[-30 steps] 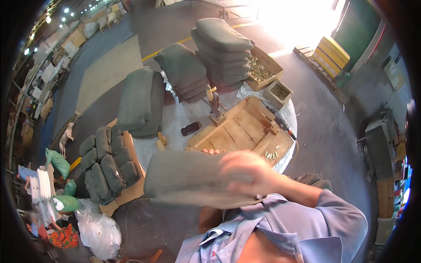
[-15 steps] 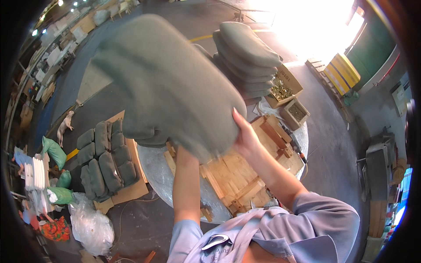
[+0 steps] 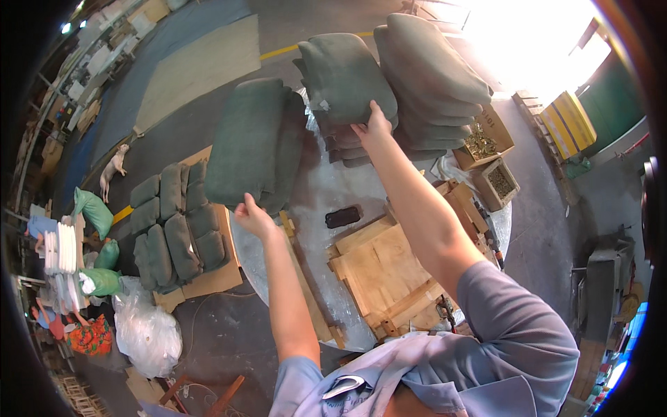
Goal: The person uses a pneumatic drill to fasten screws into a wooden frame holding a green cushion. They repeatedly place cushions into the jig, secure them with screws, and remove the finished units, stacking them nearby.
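Three piles of grey-green cushions stand on the round, plastic-wrapped table (image 3: 306, 215). My left hand (image 3: 256, 221) is at the near edge of the top cushion (image 3: 243, 142) of the left pile, its fingers closed on that edge. Further off, my right hand (image 3: 375, 126) grips the near edge of the top cushion (image 3: 347, 76) of the middle pile, thumb and fingers around its corner. Beyond my right hand rises the taller right pile of cushions (image 3: 431, 62). A dark phone (image 3: 343, 217) lies between my forearms.
Wooden panels (image 3: 382, 267) occupy the table's near part. A cardboard box of metal hardware (image 3: 495, 156) and a smaller box of small parts (image 3: 497, 184) stand at its right. More cushions (image 3: 182, 240) lie on cardboard at left, beside clear plastic bags (image 3: 146, 326). An animal (image 3: 113, 172) lies on the floor.
The cushion that both hands held up is down on the piles. My hands have moved apart, left to the left pile, right to the middle pile. The phone and more tabletop now show.
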`<state>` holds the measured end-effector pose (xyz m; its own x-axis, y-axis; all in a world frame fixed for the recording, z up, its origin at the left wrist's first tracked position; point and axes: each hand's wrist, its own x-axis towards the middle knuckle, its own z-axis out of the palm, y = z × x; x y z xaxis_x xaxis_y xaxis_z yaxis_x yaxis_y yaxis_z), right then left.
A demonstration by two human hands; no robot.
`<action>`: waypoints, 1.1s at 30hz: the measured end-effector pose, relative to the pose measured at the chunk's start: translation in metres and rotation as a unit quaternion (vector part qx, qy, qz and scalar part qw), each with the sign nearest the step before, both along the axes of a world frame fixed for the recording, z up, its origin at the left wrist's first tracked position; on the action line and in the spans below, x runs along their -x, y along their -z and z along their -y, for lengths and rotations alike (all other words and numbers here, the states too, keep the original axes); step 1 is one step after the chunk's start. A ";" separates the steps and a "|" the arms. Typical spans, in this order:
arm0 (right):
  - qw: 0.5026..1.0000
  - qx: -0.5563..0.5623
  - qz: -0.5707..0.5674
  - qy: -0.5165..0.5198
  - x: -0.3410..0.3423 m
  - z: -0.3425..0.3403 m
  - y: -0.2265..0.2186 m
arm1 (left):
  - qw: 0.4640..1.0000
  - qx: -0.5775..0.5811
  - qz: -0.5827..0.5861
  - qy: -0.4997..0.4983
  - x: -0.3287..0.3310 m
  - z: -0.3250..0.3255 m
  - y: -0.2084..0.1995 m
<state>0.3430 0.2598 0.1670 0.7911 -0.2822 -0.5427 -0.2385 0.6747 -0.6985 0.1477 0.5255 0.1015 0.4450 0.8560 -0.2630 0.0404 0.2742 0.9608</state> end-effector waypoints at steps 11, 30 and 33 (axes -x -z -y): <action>0.908 -0.123 -0.019 -0.400 0.424 0.086 0.066 | 0.974 0.217 0.063 0.033 -0.059 -0.047 -0.058; 0.897 -0.337 0.222 -0.180 0.445 0.203 -0.020 | 0.921 0.241 0.102 0.287 0.418 0.192 -0.088; 0.867 -0.048 0.358 -0.343 0.511 0.207 -0.063 | 0.934 0.064 0.044 0.347 0.442 0.265 -0.086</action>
<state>-0.1679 0.0527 0.2301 0.8982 0.4085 0.1625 -0.1356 0.6091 -0.7814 -0.2940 0.2601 0.1872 0.9066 0.3163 -0.2793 0.1732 0.3245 0.9299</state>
